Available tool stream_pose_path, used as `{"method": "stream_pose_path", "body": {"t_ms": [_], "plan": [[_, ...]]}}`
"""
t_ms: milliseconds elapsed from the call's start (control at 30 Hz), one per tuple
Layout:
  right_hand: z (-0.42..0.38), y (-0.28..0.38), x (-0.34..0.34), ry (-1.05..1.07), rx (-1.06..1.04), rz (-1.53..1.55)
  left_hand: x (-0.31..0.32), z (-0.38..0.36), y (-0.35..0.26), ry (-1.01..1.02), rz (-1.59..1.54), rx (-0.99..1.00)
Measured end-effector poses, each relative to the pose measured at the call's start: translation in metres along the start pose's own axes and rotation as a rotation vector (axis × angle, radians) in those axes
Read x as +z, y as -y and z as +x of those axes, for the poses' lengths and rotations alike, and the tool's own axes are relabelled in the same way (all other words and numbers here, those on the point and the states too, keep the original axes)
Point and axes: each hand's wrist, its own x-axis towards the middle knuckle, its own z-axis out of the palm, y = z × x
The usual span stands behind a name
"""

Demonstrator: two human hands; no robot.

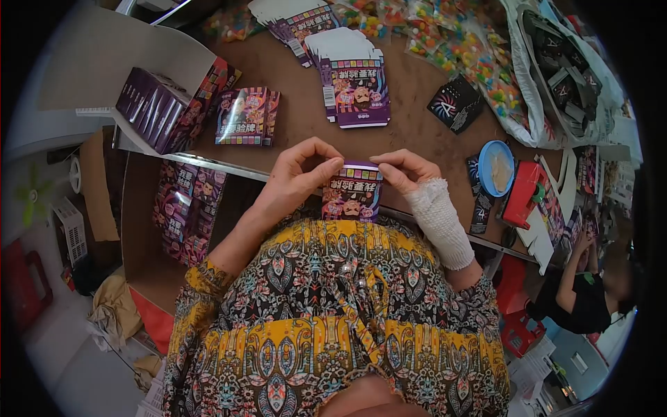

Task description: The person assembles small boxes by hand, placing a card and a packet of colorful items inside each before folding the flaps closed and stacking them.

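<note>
A small purple printed card box (pixel 351 197) stands upright against my chest, with its top edge between my two hands. My left hand (pixel 303 175) pinches the upper left corner with thumb and forefinger. At the upper right corner, my right hand (pixel 408 171) pinches the same edge; a white knitted band (pixel 442 222) covers that wrist. Beyond my hands lies a fanned stack of flat purple box blanks (pixel 358 90). Left of it is a small group of filled-out purple boxes (pixel 243 117). A black packet (pixel 455 104) lies to the right.
Many clear bags of coloured candies (pixel 451 42) cover the back. A white sack (pixel 517 121) of black packets is at right, near a blue round lid (pixel 496 168) and a red tape dispenser (pixel 524 194). Cartons of purple boxes stand at left. Another person (pixel 583 292) is at far right.
</note>
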Motion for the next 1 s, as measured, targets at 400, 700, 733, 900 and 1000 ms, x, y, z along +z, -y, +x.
{"method": "stream_pose_path", "body": {"t_ms": [400, 700, 733, 900, 1000], "plan": [[0.007, 0.003, -0.001, -0.007, 0.037, -0.058, -0.008, 0.009, -0.008, 0.135, -0.075, -0.072], [0.002, 0.0, -0.004, 0.023, -0.046, -0.125, -0.007, 0.01, -0.006, 0.127, -0.06, -0.045], [0.001, 0.0, -0.004, 0.019, -0.056, -0.136, -0.008, 0.01, -0.002, 0.127, -0.006, -0.011], [-0.008, -0.015, 0.004, 0.048, 0.115, 0.087, -0.014, 0.004, 0.012, 0.097, 0.25, 0.092], [0.004, -0.014, -0.018, -0.011, 0.018, 0.043, -0.016, 0.019, 0.005, 0.091, 0.678, 0.552]]}}
